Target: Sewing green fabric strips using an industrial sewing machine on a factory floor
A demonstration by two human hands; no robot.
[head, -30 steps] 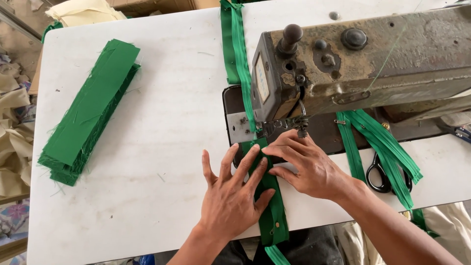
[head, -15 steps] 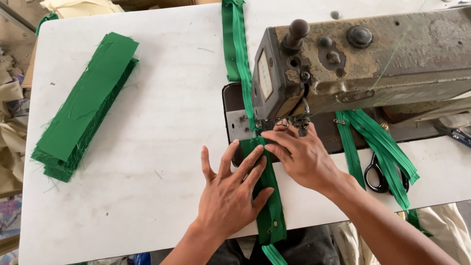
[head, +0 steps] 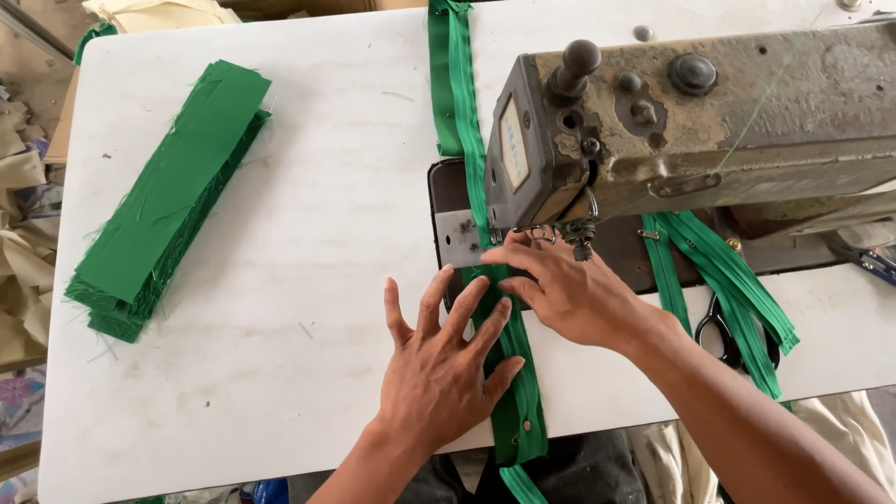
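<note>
Hands flat and spread on a green strip (head: 509, 373) at a sewing machine (head: 691, 121): the left hand (head: 439, 373) presses its near length to the white worktop (head: 308, 280), the right hand (head: 569, 289) steers it just before the needle. Neither grips anything. Beyond the fingers the strip runs on past the machine, seemingly sewn; the part under the palms and over the worktop's near edge seems left. Well left lies a stack of green pieces (head: 163, 201); right, more green strips (head: 728, 280) and scissors (head: 723, 331).
</note>
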